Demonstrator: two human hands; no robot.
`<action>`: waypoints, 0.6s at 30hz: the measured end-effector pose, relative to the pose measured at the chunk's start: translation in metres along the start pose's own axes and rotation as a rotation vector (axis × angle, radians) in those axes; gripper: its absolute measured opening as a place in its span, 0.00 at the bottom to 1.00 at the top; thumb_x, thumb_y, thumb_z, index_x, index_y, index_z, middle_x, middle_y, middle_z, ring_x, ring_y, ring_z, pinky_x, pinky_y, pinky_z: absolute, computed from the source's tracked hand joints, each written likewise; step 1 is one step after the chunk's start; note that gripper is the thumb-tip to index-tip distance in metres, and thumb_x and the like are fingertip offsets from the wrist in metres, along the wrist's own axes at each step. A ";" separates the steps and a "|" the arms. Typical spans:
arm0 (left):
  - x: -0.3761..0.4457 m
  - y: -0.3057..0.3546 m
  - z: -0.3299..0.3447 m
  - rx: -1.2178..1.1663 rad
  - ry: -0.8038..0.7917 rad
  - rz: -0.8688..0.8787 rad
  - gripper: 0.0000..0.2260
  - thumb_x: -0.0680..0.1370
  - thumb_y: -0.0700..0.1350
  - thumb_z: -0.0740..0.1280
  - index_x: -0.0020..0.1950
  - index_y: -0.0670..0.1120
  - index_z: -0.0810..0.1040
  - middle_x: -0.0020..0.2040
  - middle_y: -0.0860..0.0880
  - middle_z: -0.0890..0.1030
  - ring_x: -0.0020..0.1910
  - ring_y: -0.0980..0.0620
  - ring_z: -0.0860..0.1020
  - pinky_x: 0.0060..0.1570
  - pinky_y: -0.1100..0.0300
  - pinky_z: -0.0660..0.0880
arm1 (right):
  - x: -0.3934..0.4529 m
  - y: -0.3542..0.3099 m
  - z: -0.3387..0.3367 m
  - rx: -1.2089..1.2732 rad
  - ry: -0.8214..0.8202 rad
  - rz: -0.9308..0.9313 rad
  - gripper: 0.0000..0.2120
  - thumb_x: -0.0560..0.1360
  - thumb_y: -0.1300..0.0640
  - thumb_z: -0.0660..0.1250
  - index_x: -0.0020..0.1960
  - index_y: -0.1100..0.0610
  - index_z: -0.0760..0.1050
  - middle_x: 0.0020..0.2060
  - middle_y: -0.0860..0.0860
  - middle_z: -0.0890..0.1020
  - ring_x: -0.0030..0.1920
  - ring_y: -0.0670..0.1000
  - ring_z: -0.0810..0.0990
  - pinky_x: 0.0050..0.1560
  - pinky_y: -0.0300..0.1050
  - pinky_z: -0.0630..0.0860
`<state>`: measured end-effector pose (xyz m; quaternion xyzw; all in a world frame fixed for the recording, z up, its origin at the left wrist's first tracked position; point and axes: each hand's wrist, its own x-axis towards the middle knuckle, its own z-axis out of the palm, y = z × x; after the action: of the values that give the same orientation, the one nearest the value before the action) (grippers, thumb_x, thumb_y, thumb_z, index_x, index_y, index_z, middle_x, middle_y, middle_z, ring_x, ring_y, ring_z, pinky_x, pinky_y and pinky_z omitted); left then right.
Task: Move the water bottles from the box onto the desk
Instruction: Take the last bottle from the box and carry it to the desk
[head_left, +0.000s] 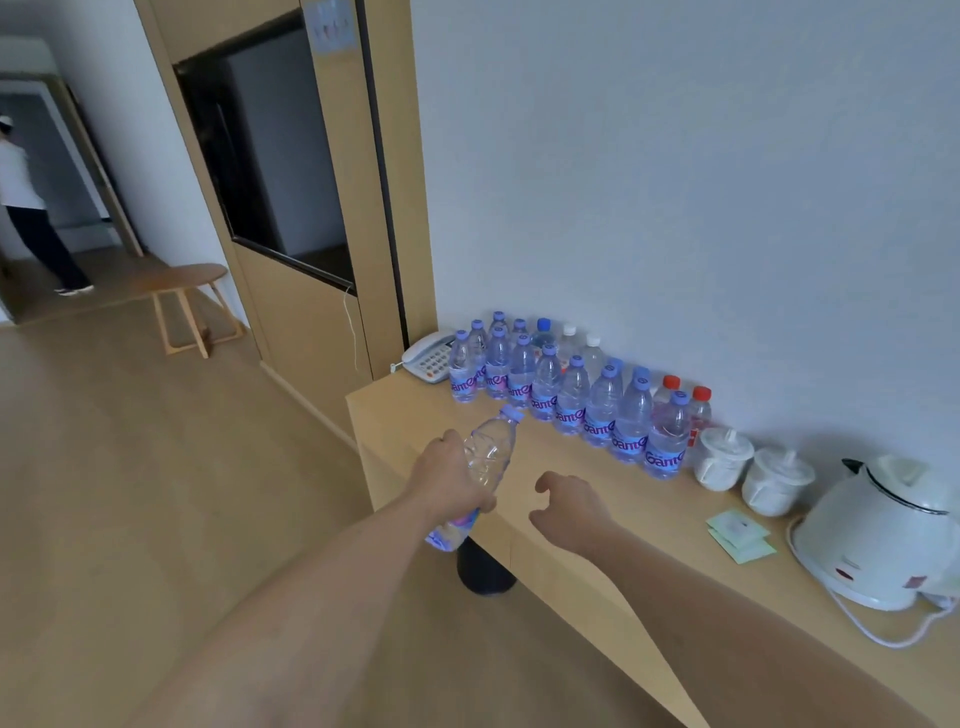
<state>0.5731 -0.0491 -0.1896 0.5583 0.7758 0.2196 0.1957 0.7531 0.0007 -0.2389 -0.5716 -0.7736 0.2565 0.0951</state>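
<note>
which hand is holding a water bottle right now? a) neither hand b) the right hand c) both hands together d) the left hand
d: the left hand has its fingers wrapped round the clear plastic water bottle with the lilac cap, tilted over the edge of the light wooden desk, while the right hand hangs loosely curled and holds nothing.

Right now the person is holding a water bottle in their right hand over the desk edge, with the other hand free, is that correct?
Not quite: the left hand holds the water bottle over the desk edge; the right hand is free, as the head view shows.
</note>
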 end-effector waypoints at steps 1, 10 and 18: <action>0.016 -0.003 0.002 -0.003 -0.005 -0.001 0.31 0.59 0.47 0.81 0.54 0.45 0.67 0.52 0.48 0.73 0.48 0.46 0.75 0.36 0.57 0.69 | 0.013 0.001 0.001 0.000 0.002 0.013 0.23 0.74 0.56 0.66 0.70 0.53 0.71 0.61 0.55 0.76 0.61 0.57 0.76 0.50 0.43 0.70; 0.193 -0.044 0.021 0.006 -0.111 0.115 0.33 0.58 0.50 0.81 0.55 0.47 0.67 0.52 0.49 0.73 0.47 0.48 0.73 0.31 0.61 0.63 | 0.158 -0.018 0.026 -0.025 0.020 0.149 0.24 0.75 0.56 0.66 0.70 0.55 0.70 0.64 0.58 0.75 0.63 0.58 0.74 0.55 0.46 0.73; 0.339 -0.073 0.015 -0.001 -0.277 0.222 0.35 0.55 0.52 0.80 0.57 0.48 0.68 0.49 0.53 0.75 0.45 0.51 0.74 0.30 0.62 0.65 | 0.265 -0.045 0.033 0.040 0.037 0.358 0.23 0.77 0.58 0.66 0.71 0.57 0.69 0.68 0.58 0.72 0.64 0.57 0.75 0.53 0.42 0.71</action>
<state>0.4230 0.2553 -0.2629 0.6653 0.6748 0.1613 0.2757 0.6138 0.2293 -0.2829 -0.7027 -0.6525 0.2740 0.0734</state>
